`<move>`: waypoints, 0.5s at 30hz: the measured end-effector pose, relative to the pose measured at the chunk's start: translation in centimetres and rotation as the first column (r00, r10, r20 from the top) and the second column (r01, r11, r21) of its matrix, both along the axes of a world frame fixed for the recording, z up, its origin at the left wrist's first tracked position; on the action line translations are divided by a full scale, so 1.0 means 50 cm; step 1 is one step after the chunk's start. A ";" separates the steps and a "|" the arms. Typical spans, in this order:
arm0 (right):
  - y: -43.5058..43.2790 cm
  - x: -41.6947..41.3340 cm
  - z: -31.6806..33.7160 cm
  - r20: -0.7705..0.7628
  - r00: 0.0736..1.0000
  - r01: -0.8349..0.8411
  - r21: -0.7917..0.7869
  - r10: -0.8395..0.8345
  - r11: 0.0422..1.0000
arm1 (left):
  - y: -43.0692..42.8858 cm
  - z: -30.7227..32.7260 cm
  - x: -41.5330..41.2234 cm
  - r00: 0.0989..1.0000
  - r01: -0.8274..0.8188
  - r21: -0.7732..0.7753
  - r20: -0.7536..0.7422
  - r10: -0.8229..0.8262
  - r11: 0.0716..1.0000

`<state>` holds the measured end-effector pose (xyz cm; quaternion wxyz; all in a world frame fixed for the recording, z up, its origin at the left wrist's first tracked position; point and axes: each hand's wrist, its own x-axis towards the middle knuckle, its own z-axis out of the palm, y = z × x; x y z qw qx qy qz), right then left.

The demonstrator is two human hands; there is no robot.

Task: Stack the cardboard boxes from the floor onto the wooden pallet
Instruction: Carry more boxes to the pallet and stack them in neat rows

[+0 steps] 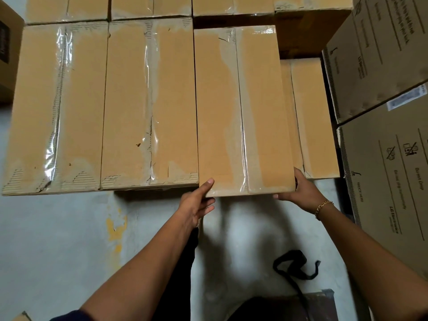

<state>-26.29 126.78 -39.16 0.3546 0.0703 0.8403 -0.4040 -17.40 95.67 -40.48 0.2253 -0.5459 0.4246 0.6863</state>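
A long taped cardboard box [240, 112] lies in the top layer of the stack, third from the left. My left hand [196, 202] holds its near left corner, thumb on top and fingers under the edge. My right hand [301, 193] grips the near right corner from the side. Two matching boxes [55, 107] [150, 105] lie flush to its left. A lower box [312, 117] sits to its right. The wooden pallet is hidden under the stack.
Tall printed cartons [382, 54] [393, 181] stand close on the right. Another carton [7, 49] is at the far left. More boxes [148, 6] fill the back row. A black strap [294, 267] lies on the grey concrete floor [58, 239] near my feet.
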 end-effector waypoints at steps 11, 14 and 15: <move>-0.015 -0.035 0.009 -0.030 0.999 -0.016 0.045 0.017 0.999 | -0.001 -0.002 -0.017 0.995 -0.095 0.032 -0.035 0.096 0.995; -0.018 -0.038 0.009 -0.027 0.999 -0.018 0.054 0.020 0.998 | 0.001 -0.003 -0.010 0.992 -0.100 0.046 -0.073 0.103 0.994; -0.018 -0.038 0.009 -0.025 1.000 -0.016 0.054 0.017 0.998 | 0.001 0.000 -0.009 0.992 -0.094 0.051 -0.078 0.098 0.994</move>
